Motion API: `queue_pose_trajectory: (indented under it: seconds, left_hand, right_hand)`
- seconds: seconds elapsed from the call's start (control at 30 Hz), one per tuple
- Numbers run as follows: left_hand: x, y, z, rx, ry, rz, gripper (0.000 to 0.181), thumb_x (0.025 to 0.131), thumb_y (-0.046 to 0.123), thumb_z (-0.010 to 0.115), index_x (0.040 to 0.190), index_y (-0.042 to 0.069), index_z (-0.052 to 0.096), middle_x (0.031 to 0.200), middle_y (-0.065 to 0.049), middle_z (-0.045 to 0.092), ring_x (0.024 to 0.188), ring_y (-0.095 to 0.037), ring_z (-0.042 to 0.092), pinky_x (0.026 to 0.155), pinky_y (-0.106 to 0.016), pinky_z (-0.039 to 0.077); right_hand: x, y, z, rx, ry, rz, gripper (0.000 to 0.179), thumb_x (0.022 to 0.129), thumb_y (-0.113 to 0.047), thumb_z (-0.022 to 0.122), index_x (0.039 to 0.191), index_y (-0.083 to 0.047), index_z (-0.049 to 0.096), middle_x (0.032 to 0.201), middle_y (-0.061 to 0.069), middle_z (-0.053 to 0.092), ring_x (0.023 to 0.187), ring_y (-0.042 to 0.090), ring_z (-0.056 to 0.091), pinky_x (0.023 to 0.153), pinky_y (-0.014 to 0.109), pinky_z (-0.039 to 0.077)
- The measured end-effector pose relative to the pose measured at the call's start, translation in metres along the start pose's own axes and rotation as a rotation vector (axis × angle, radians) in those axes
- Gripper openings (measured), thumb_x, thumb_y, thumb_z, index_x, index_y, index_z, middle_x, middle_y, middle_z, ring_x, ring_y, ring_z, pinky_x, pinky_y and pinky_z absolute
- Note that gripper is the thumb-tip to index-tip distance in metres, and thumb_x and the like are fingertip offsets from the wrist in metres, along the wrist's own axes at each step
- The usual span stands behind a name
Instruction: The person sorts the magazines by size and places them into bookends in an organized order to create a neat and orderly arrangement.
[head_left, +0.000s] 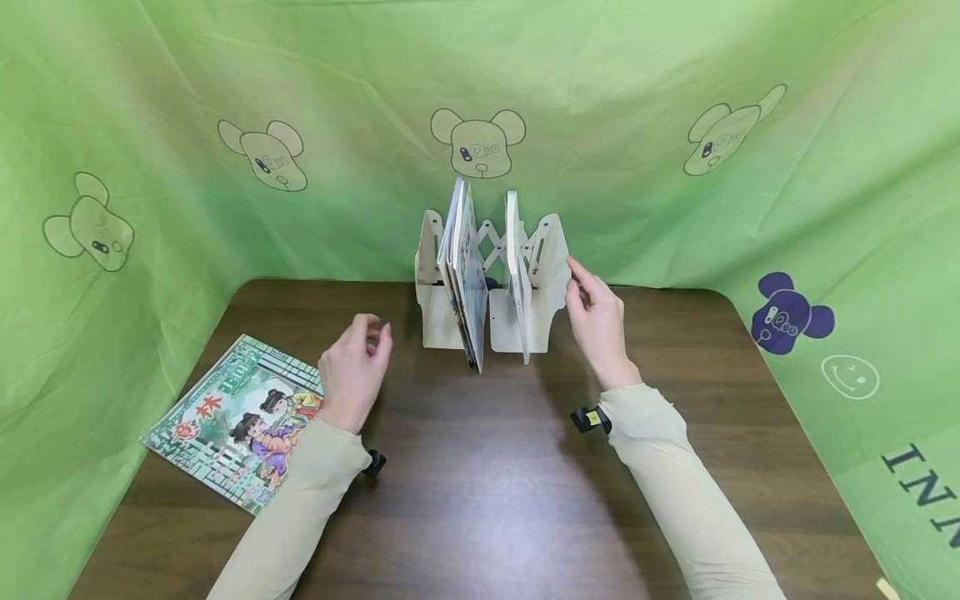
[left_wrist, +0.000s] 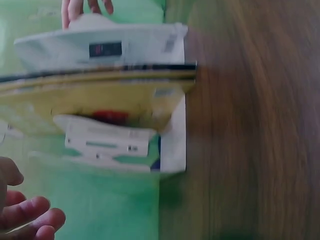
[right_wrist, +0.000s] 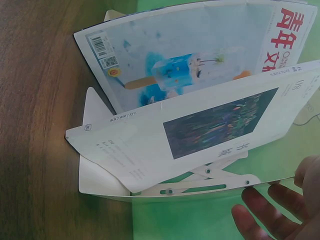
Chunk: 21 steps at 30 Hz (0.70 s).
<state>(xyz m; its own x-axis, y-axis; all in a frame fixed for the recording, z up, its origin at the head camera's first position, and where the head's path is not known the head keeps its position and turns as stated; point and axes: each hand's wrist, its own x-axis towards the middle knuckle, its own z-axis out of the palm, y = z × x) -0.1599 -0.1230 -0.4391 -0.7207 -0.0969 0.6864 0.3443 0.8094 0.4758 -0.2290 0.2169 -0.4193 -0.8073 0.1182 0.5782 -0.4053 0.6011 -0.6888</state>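
A white expandable book stand (head_left: 517, 333) with a crisscross linkage stands at the back of the table. Magazines (head_left: 469, 275) lean in its left part, the front one bearing a blue popsicle picture. A white-covered magazine (right_wrist: 200, 135) with a dark picture stands in its right part. My right hand (head_left: 600, 325) is at the stand's right side plate (head_left: 553, 258), fingertips touching its outer side or edge. My left hand (head_left: 354, 367) hovers left of the stand, fingers loosely curled, holding nothing. Beneath and beside it, a green illustrated magazine (head_left: 225, 425) lies flat, partly covered by the sleeve.
The brown wooden table (head_left: 480, 500) is enclosed by a green cloth (head_left: 360, 100) printed with bear heads, hanging close behind the stand and along both sides. A small pale object (head_left: 887, 588) shows at the lower right corner.
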Motion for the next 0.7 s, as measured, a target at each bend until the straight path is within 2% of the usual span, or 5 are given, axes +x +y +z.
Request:
queue_pose_trajectory:
  seconds: [0.17, 0.33, 0.7]
  left_hand:
    - [0.003, -0.013, -0.012, 0.021, -0.021, -0.063, 0.016, 0.100, 0.016, 0.068, 0.107, 0.002, 0.068, 0.087, -0.012, 0.077, 0.068, -0.027, 0.073, 0.056, -0.049, 0.055]
    - [0.002, -0.029, -0.026, 0.052, -0.053, -0.164, 0.022, 0.100, 0.020, 0.069, 0.110, 0.000, 0.068, 0.091, -0.013, 0.077, 0.072, -0.030, 0.074, 0.061, -0.050, 0.055]
    - [-0.017, -0.071, -0.060, 0.141, -0.133, -0.350, 0.032, 0.104, 0.025, 0.063, 0.122, -0.002, 0.067, 0.103, -0.021, 0.075, 0.086, -0.040, 0.070, 0.070, -0.056, 0.052]
  right_hand:
    - [-0.001, 0.001, -0.001, -0.001, 0.002, 0.004, 0.037, 0.104, -0.007, 0.058, 0.140, -0.009, 0.067, 0.100, 0.019, 0.071, 0.078, 0.016, 0.053, 0.072, 0.017, 0.041]
    - [-0.002, 0.000, -0.002, 0.002, -0.007, 0.006, 0.038, 0.104, -0.006, 0.057, 0.141, -0.009, 0.066, 0.103, 0.019, 0.072, 0.078, 0.015, 0.054, 0.072, 0.017, 0.041]
    - [-0.001, 0.001, -0.001, 0.011, 0.002, -0.010, 0.038, 0.104, -0.005, 0.057, 0.140, -0.007, 0.067, 0.101, 0.019, 0.072, 0.076, 0.015, 0.051, 0.071, 0.018, 0.040]
